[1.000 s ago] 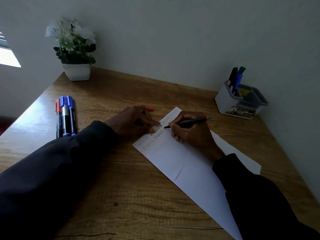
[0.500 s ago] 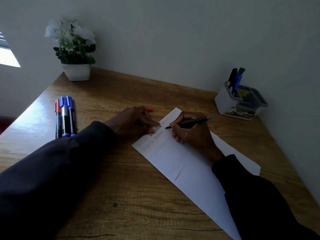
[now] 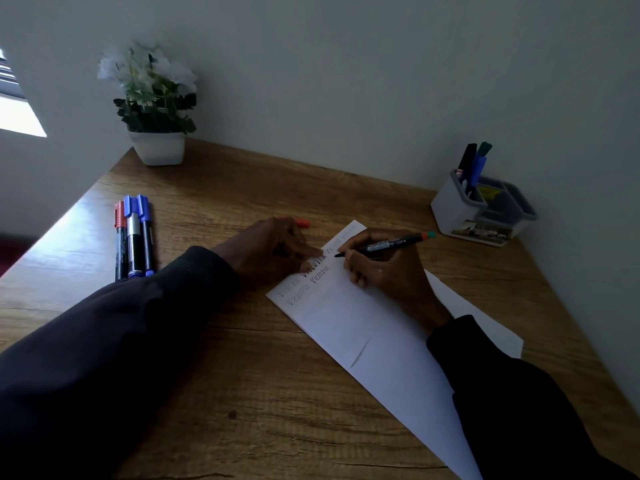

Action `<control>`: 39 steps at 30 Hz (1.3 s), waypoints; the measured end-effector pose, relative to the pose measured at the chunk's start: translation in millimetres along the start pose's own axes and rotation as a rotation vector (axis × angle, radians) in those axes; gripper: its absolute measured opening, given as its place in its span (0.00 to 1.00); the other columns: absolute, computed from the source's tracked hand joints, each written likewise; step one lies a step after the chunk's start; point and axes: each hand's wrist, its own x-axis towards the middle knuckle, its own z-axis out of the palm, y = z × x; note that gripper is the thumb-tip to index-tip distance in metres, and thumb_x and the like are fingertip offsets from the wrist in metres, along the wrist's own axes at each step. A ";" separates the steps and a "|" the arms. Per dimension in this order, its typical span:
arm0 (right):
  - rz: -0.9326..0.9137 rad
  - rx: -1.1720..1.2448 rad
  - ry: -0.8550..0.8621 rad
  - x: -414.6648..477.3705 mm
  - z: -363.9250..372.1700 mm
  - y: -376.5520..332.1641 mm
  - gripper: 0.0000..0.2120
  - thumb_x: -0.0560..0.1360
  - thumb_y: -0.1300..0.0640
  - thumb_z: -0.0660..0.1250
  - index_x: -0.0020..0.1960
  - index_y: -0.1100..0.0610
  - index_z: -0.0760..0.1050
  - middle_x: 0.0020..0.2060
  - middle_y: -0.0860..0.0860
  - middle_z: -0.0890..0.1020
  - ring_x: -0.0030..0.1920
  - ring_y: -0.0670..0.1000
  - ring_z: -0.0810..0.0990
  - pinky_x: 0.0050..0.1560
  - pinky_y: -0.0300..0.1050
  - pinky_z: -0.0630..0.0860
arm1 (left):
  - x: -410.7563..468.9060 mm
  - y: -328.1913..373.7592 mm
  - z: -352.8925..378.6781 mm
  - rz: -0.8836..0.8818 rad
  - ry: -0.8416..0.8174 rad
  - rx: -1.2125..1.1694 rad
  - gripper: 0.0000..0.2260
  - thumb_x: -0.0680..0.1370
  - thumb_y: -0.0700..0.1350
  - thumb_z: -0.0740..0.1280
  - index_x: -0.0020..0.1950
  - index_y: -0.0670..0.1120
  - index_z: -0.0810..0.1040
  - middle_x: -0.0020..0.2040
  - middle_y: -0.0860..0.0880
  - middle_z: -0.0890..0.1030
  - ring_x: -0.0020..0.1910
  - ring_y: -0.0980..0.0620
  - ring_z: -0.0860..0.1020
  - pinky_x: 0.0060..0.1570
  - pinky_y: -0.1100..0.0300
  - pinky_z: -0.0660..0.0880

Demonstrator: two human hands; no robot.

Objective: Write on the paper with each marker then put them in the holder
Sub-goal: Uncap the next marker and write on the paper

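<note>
A white sheet of paper (image 3: 363,327) lies slanted on the wooden desk (image 3: 242,375), with several handwritten words near its top corner. My right hand (image 3: 384,271) grips a black marker (image 3: 388,244) with an orange and green end, its tip on the paper. My left hand (image 3: 273,249) presses fingertips on the paper's left edge and holds an orange cap (image 3: 303,222) that sticks out behind it. Three markers (image 3: 133,237), one red-capped and two blue-capped, lie side by side at the left. A grey and white holder (image 3: 481,211) at the back right has several markers standing in it.
A white pot with white flowers (image 3: 157,109) stands at the desk's back left corner. The wall runs close behind the holder and along the desk's right side. The desk's left edge slants past the three markers.
The marker tip has shifted slightly along the writing line on the paper. My left hand stays in place on the paper's edge.
</note>
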 end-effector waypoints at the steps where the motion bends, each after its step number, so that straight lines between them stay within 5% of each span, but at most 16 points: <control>1: 0.019 -0.004 0.011 -0.3 1.1 -1.1 0.01 0.76 0.65 0.72 0.46 0.61 0.82 0.35 0.54 0.84 0.30 0.51 0.83 0.31 0.40 0.79 | 0.2 0.2 -0.2 -0.006 0.001 -0.001 0.14 0.78 0.47 0.68 0.63 0.55 0.78 0.69 0.53 0.70 0.63 0.67 0.58 0.44 0.83 0.66; 11: 0.094 -0.082 0.023 -0.2 6.3 -1.3 0.10 0.74 0.62 0.75 0.41 0.49 0.80 0.35 0.41 0.85 0.34 0.42 0.83 0.36 0.33 0.78 | 0.2 2.3 -0.1 -0.011 -0.003 -0.050 0.12 0.77 0.46 0.68 0.58 0.59 0.77 0.66 0.52 0.72 0.68 0.63 0.59 0.48 0.76 0.65; 28: 0.037 -0.091 0.045 0.4 4.3 -3.2 0.06 0.71 0.69 0.75 0.41 0.59 0.83 0.34 0.49 0.85 0.32 0.44 0.83 0.35 0.35 0.78 | 0.9 -4.2 1.6 0.018 -0.013 -0.027 0.15 0.77 0.47 0.69 0.63 0.54 0.78 0.67 0.52 0.72 0.71 0.61 0.59 0.47 0.77 0.67; 39: 0.092 -0.077 0.081 -1.5 7.3 -6.8 0.05 0.74 0.63 0.76 0.42 0.54 0.82 0.35 0.50 0.86 0.33 0.46 0.84 0.36 0.38 0.80 | 1.3 -3.7 1.9 0.007 -0.002 -0.015 0.15 0.77 0.47 0.68 0.64 0.54 0.78 0.68 0.52 0.71 0.68 0.64 0.58 0.44 0.78 0.65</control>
